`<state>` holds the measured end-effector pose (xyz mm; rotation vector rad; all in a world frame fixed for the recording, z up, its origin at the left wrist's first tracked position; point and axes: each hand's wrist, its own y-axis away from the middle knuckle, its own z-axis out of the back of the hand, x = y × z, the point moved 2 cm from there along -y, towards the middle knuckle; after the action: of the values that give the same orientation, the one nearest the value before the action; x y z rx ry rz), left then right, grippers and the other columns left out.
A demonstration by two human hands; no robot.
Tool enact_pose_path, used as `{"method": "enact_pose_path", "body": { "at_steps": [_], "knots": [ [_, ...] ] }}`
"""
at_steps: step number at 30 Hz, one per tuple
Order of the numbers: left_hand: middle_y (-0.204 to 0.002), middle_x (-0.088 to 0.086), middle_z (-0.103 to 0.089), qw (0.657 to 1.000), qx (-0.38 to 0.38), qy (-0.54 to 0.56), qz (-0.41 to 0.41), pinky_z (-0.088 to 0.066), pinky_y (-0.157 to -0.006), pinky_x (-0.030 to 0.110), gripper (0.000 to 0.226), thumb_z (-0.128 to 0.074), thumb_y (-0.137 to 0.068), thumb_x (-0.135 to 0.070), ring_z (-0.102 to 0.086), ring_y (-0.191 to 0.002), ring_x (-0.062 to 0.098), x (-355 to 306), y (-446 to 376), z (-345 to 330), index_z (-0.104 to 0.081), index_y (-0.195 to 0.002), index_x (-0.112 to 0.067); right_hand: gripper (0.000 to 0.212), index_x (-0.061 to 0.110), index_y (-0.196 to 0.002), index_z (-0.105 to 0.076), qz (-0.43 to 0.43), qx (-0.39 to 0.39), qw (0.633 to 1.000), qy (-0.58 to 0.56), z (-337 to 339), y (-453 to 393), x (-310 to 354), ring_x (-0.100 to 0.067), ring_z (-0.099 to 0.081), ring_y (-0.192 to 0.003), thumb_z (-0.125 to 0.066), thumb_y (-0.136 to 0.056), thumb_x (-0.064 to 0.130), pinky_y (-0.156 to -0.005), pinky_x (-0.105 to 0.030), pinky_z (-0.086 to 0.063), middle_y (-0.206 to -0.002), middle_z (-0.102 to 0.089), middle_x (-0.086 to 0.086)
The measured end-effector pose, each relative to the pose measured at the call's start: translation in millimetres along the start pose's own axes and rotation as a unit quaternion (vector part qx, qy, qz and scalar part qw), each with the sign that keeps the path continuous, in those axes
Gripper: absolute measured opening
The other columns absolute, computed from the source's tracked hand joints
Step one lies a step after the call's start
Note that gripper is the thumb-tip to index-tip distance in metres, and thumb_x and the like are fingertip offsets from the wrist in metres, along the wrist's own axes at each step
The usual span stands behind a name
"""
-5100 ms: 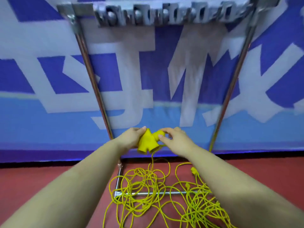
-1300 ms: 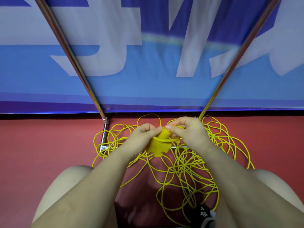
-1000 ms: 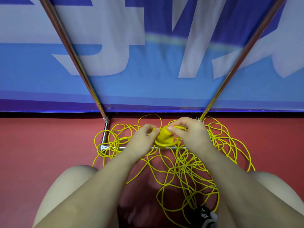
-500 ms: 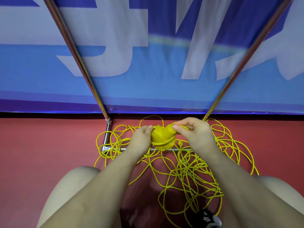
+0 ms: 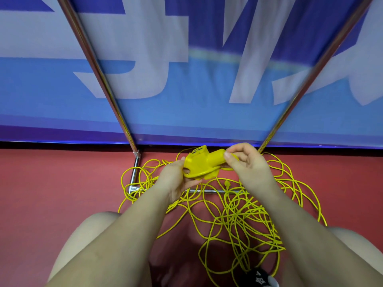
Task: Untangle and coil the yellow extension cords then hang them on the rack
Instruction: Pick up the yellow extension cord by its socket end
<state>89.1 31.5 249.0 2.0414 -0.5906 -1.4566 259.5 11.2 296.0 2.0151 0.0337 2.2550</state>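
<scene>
Since half a second ago: yellow socket block (image 5: 200, 164) turned, its outlet face now tipped up toward the banner; hands otherwise in like position. Left hand (image 5: 176, 179): fingers curled round the block's left end, gripping it, with a loop of cord lying across the block's underside. Right hand (image 5: 246, 164): thumb and forefinger pinching the block's neck where the cord leaves it, remaining fingers curled. Yellow extension cords (image 5: 238, 216): tangled heap on the red floor (image 5: 51, 183), spread over the rack's base bar (image 5: 207, 190) between the knees. Rack uprights (image 5: 97, 69): two, slanting upward. Banner (image 5: 186, 100): blue and white, behind the rack.
</scene>
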Motion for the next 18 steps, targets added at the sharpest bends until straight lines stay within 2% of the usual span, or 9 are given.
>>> {"method": "enact_pose_path", "body": {
  "at_steps": [2, 3, 5, 6, 8, 11, 13, 15, 18],
  "knots": [
    [-0.09, 0.012, -0.054, 0.999, -0.004, -0.041, -0.015, -0.056, -0.046, 0.027, 0.023, -0.039, -0.102, -0.025, -0.062, -0.071, 0.022, 0, 0, 0, -0.053, -0.107, -0.008, 0.035, 0.03, -0.102, -0.054, -0.006, 0.046, 0.998, 0.051, -1, 4, -4, -0.017, -0.066, -0.074, -0.073, -0.077, 0.016, -0.073, -0.025, -0.053, -0.084, -0.066, -0.004],
    [-0.087, 0.01, -0.055, 0.998, 0.001, -0.062, -0.021, -0.056, -0.047, 0.027, 0.024, -0.038, -0.102, -0.026, -0.062, -0.07, 0.021, 0, 0, 0, -0.053, -0.105, -0.008, 0.042, 0.033, -0.107, -0.053, -0.007, 0.055, 0.994, 0.096, -1, 5, -5, -0.015, -0.065, -0.073, -0.075, -0.075, 0.018, -0.072, -0.022, -0.052, -0.082, -0.064, 0.001],
    [-0.08, 0.008, -0.055, 0.997, 0.01, -0.066, -0.027, -0.056, -0.048, 0.027, 0.024, -0.039, -0.102, -0.025, -0.061, -0.068, 0.019, 0, 2, -3, -0.055, -0.1, -0.008, 0.036, 0.031, -0.108, -0.059, 0.0, 0.051, 0.989, 0.138, 0, 4, -6, -0.005, -0.062, -0.079, -0.074, -0.077, 0.02, -0.073, -0.013, -0.049, -0.086, -0.063, 0.008],
    [-0.078, 0.006, -0.056, 0.998, 0.013, -0.057, -0.028, -0.056, -0.047, 0.026, 0.023, -0.039, -0.102, -0.024, -0.062, -0.065, 0.018, -1, 3, -4, -0.055, -0.096, -0.008, 0.029, 0.028, -0.104, -0.062, 0.005, 0.038, 0.99, 0.137, 1, 2, -6, -0.006, -0.063, -0.084, -0.073, -0.078, 0.021, -0.076, -0.014, -0.05, -0.09, -0.066, 0.006],
    [-0.072, 0.004, -0.065, 0.999, 0.024, -0.034, -0.027, -0.055, -0.046, 0.025, 0.023, -0.038, -0.102, -0.022, -0.067, -0.058, 0.014, -4, 4, -5, -0.055, -0.093, -0.009, 0.02, 0.022, -0.099, -0.065, 0.001, -0.009, 0.996, 0.089, 2, -2, -7, -0.009, -0.065, -0.091, -0.071, -0.08, 0.019, -0.081, -0.019, -0.051, -0.094, -0.069, 0.0],
    [-0.067, -0.001, -0.071, 0.998, 0.033, -0.046, -0.023, -0.055, -0.048, 0.023, 0.03, -0.032, -0.103, -0.024, -0.069, -0.057, 0.012, -3, 1, -2, -0.057, -0.095, -0.009, 0.019, 0.009, -0.103, -0.064, -0.029, -0.088, 0.994, -0.056, 4, -5, -8, 0.0, -0.066, -0.078, -0.065, -0.084, 0.012, -0.073, -0.014, -0.049, -0.09, -0.069, -0.002],
    [-0.073, -0.001, -0.071, 0.998, 0.019, -0.063, -0.017, -0.053, -0.047, 0.022, 0.031, -0.031, -0.104, -0.025, -0.069, -0.064, 0.014, 0, 0, 2, -0.057, -0.098, -0.008, 0.021, 0.004, -0.104, -0.063, -0.066, -0.135, 0.981, -0.125, 10, -9, -11, -0.01, -0.066, -0.081, -0.062, -0.087, 0.015, -0.075, -0.019, -0.051, -0.089, -0.068, -0.003],
    [-0.083, 0.002, -0.068, 0.997, -0.002, -0.075, -0.005, -0.053, -0.045, 0.022, 0.03, -0.032, -0.104, -0.024, -0.065, -0.074, 0.017, 1, -1, 6, -0.056, -0.101, -0.006, 0.02, 0.006, -0.101, -0.062, -0.123, -0.156, 0.958, -0.207, 16, -11, -13, -0.017, -0.066, -0.085, -0.059, -0.089, 0.021, -0.072, -0.019, -0.054, -0.094, -0.067, -0.008],
    [-0.083, 0.004, -0.066, 0.993, -0.035, -0.113, 0.002, -0.052, -0.047, 0.026, 0.03, -0.033, -0.103, -0.023, -0.062, -0.071, 0.019, 3, -5, 11, -0.057, -0.094, -0.007, 0.022, 0.01, -0.102, -0.06, -0.198, -0.167, 0.927, -0.271, 22, -12, -17, -0.01, -0.067, -0.082, -0.059, -0.089, 0.027, -0.07, -0.021, -0.053, -0.104, -0.067, -0.008]
  ]
}}
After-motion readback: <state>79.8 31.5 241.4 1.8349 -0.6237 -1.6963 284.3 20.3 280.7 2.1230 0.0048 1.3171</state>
